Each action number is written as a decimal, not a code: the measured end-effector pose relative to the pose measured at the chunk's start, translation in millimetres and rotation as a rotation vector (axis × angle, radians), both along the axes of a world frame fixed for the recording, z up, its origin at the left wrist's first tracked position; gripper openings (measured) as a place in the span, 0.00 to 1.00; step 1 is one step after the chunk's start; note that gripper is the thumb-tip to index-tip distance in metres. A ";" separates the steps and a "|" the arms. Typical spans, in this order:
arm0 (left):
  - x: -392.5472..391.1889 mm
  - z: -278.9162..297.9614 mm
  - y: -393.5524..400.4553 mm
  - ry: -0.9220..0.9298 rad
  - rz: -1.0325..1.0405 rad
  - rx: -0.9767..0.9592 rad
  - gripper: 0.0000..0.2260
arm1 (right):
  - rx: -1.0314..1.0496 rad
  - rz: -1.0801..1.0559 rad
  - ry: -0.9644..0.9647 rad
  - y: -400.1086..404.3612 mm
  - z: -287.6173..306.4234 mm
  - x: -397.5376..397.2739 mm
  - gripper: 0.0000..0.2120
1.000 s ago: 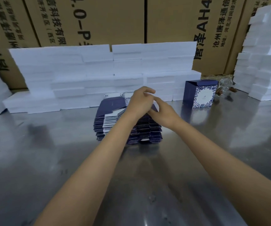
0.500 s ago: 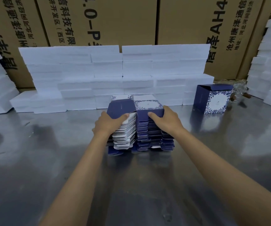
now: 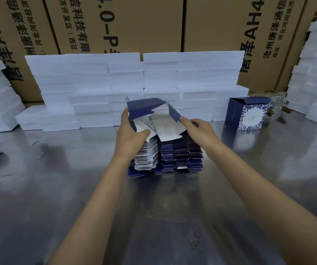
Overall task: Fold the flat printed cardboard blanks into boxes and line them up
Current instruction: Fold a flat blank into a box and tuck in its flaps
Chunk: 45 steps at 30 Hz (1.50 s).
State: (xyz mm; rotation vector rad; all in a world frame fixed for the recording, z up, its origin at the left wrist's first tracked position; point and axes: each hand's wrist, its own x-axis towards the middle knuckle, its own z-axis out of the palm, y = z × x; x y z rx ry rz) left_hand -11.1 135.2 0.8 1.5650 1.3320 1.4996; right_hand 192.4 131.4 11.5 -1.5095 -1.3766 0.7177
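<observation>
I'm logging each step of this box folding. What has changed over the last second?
Both hands went from resting on the stack of flat blanks to lifting its top blank, which now opens into a box shape. The left hand grips its left side; the right hand pinches its right edge. The stack, the folded box and the white foam blocks stayed put.

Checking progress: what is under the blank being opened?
The stack of flat blanks sits directly below the blank both hands hold; the stack's top is mostly covered.
</observation>
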 end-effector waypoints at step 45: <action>-17.2 27.3 24.0 -0.246 -0.278 -0.052 0.09 | -0.066 0.451 0.582 11.7 7.6 69.7 0.14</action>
